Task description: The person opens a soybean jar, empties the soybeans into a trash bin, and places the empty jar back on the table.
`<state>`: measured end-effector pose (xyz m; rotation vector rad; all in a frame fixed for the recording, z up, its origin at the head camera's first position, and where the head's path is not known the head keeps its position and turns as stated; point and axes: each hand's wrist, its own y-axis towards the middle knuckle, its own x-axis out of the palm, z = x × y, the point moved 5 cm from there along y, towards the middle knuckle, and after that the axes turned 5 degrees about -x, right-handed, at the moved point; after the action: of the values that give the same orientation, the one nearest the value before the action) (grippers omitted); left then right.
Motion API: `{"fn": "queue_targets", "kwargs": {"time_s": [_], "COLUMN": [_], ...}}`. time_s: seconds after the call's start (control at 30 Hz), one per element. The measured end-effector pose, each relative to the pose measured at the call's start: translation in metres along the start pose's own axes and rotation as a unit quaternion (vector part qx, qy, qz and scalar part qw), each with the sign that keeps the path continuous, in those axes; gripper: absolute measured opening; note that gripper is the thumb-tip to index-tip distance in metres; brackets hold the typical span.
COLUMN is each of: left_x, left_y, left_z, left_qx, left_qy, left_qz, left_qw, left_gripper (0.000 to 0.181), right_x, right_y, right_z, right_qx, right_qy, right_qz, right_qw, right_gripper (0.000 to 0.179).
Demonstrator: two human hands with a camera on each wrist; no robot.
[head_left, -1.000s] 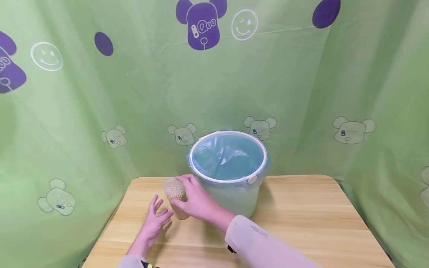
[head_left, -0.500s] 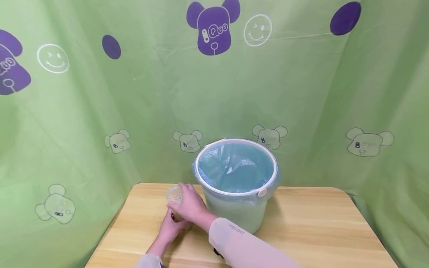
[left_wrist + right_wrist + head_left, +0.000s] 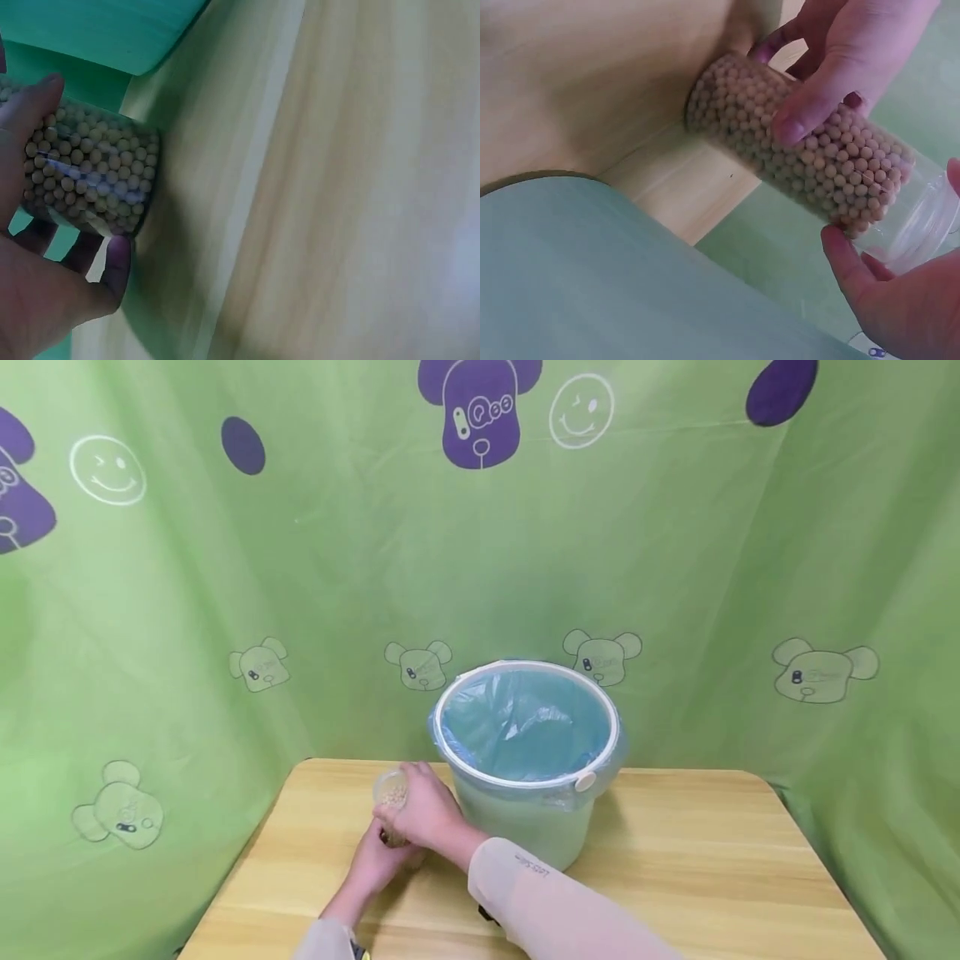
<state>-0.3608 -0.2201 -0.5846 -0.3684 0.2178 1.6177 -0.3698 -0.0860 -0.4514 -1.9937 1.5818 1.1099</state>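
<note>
One smooth, clear cylindrical jar (image 3: 791, 169) holds small round beans (image 3: 855, 176); the left hand (image 3: 377, 858) curls round its lower body, the right hand (image 3: 426, 810) grips nearer its rim. Beside them stands a bucket (image 3: 517, 818) lined with crinkled film (image 3: 525, 727). A second ago, the left hand's fingers were spread.

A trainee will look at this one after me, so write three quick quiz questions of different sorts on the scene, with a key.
1. Which hand grips the clear jar nearer its rim?
2. What colour is the plastic bag lining the pale green bucket? A) black B) blue C) red
3. True or false: the jar is filled right up to its rim.

Key:
1. The right hand; the left hand grips lower down.
2. B.
3. False; in the right wrist view, the bean-like pellets stop short of the rim.
</note>
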Motion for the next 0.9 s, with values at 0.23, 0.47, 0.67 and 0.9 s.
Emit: {"fn": "queue_targets", "kwargs": {"time_s": [0.23,0.47,0.67,0.9], "left_x": [-0.017,-0.031,-0.04,-0.027], "left_y": [-0.029,-0.058,-0.084,-0.122], "left_z": [0.005,0.035,0.069,0.079], "left_qx": [0.018,0.036,0.074,0.091], "left_qy": [0.001,0.033,0.118,0.114], "left_qz": [0.015,0.051,0.106,0.123], "left_qw": [0.9997,0.9975,0.9846,0.9816], "left_gripper": [0.087,0.093,0.101,0.096], "right_x": [-0.012,-0.044,-0.073,-0.084], "right_y": [-0.022,-0.046,-0.072,-0.107], "right_z": [-0.018,-0.036,-0.05,-0.055], "right_qx": [-0.029,-0.02,-0.021,-0.034], "right_qy": [-0.042,-0.016,0.015,-0.025], "right_qz": [0.004,-0.004,-0.016,0.01], "right_qw": [0.9987,0.9997,0.9995,0.9991], "right_gripper": [0.087,0.083,0.085,0.084]}}
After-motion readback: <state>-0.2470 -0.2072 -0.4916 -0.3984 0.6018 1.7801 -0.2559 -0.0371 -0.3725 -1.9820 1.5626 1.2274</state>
